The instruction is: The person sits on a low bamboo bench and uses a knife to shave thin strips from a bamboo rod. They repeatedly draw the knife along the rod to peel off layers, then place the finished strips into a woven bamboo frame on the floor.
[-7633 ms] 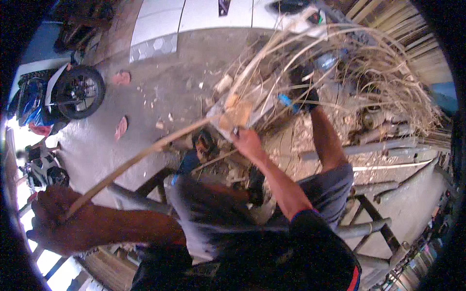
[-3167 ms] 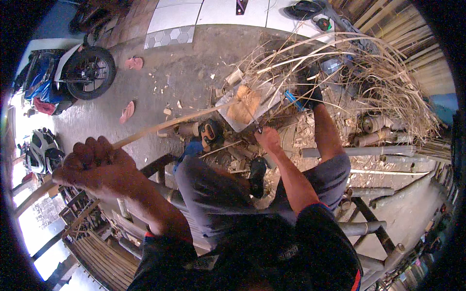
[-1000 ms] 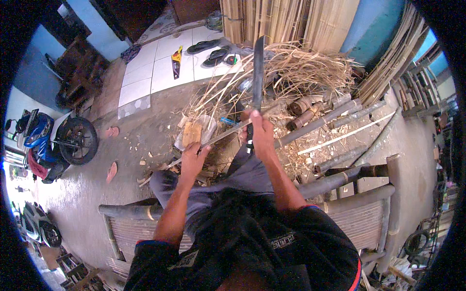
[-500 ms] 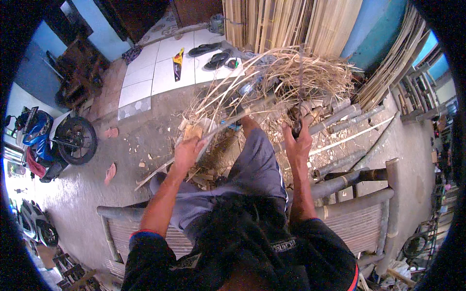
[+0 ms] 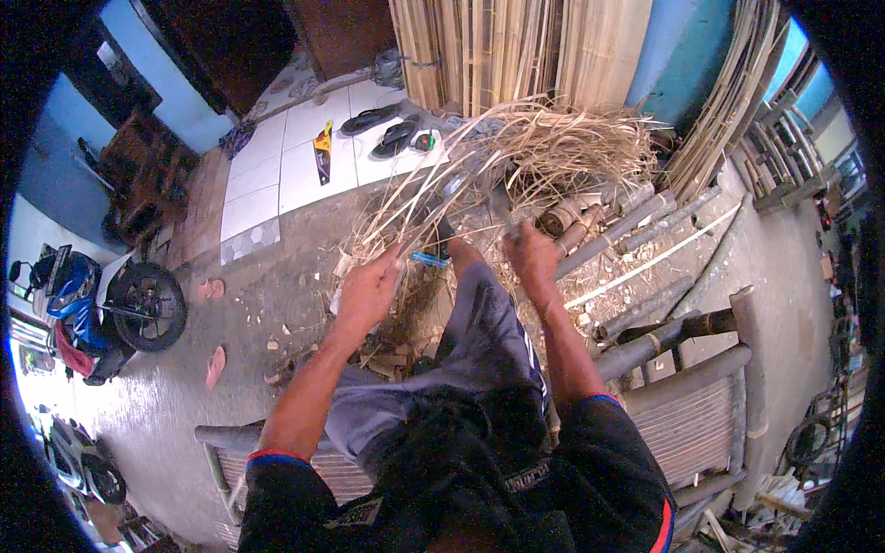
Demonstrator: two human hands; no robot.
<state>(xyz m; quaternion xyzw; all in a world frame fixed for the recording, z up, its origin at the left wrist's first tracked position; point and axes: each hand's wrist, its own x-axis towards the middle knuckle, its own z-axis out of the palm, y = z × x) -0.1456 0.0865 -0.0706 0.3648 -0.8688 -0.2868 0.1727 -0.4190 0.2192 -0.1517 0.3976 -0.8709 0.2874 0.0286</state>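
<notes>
The person sits on a bamboo bench (image 5: 710,387), both arms stretched forward over the knees. The left hand (image 5: 367,293) is closed around a bundle of thin bamboo strips (image 5: 419,207) that fan up and away toward the big tangle of split strips and shavings (image 5: 562,147) piled ahead. The right hand (image 5: 533,253) is curled into a fist around a dark handle, apparently a knife (image 5: 498,198), whose blade is mostly lost among the strips, so its angle cannot be told. A small blue object (image 5: 430,261) lies just beside the left hand, between the two hands. Thick bamboo poles (image 5: 636,217) lie on the ground to the right of the right hand. Further off, sandals (image 5: 383,129) rest on white floor tiles (image 5: 277,175), bamboo slats (image 5: 516,46) lean on the wall, and a motorbike (image 5: 120,309) stands at left
</notes>
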